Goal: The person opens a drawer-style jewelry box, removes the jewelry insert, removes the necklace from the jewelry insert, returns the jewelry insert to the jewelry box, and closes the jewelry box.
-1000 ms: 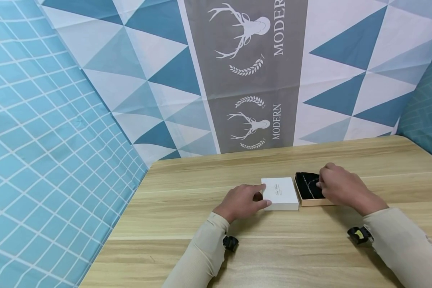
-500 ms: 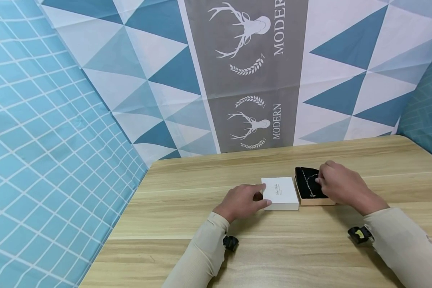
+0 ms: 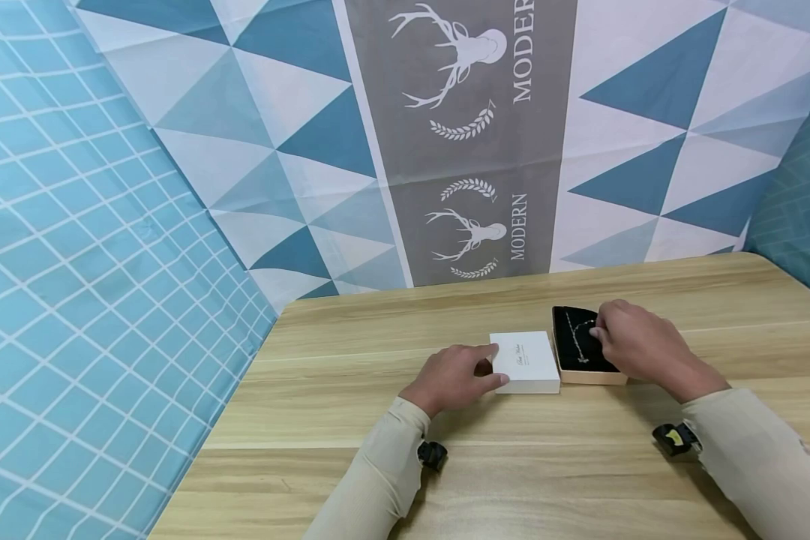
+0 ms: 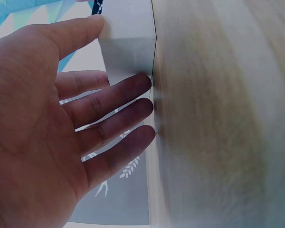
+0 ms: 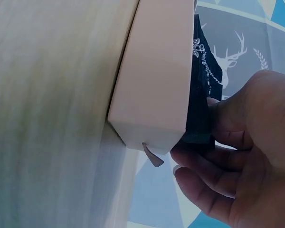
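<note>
In the head view a white box (image 3: 525,361) with small lettering lies flat on the table. My left hand (image 3: 454,377) touches its left side, thumb and fingers spread and fairly straight; the left wrist view shows the thumb on the box's edge (image 4: 128,28). To the right stands an open pinkish box (image 3: 590,378). My right hand (image 3: 641,341) pinches the black padded insert (image 5: 202,114), which stands up tilted out of that box. A silver chain (image 3: 576,341) with a flower-shaped charm (image 5: 196,46) lies across the insert.
A small ribbon tab (image 5: 153,156) hangs from the pinkish box's end. The wooden table (image 3: 351,450) reaches back to a patterned cloth (image 3: 472,150), with a blue checked cloth (image 3: 74,262) along the left.
The right hand has raised the far side of the black insert, tilting it up out of the box with the chain on it. The left hand has stayed at the white box.
</note>
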A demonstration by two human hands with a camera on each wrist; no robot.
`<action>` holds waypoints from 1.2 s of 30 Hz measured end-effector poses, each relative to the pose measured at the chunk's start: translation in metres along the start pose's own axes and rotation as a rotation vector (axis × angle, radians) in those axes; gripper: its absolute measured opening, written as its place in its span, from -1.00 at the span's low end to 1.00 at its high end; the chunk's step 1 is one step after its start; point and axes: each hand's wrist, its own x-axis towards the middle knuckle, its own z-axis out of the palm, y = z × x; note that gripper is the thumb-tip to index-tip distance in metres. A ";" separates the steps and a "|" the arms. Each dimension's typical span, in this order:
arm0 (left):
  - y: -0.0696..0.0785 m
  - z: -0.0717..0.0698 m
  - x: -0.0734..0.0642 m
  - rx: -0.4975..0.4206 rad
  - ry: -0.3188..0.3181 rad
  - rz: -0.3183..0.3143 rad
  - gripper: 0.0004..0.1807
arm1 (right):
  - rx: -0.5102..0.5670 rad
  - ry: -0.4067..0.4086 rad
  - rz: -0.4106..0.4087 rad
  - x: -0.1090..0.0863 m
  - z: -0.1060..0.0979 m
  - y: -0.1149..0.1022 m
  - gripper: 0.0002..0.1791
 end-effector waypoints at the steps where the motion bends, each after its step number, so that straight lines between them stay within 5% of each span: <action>1: 0.000 0.000 0.000 0.001 0.000 -0.002 -0.71 | -0.001 0.002 -0.002 0.000 0.000 0.000 -0.87; 15: 0.000 0.001 -0.001 -0.003 0.002 -0.023 -0.52 | 0.030 0.032 -0.020 -0.001 0.002 0.002 -0.89; 36: -0.001 0.001 0.000 -0.003 -0.007 -0.018 -0.61 | 0.064 0.140 -0.040 0.000 0.000 0.000 -0.89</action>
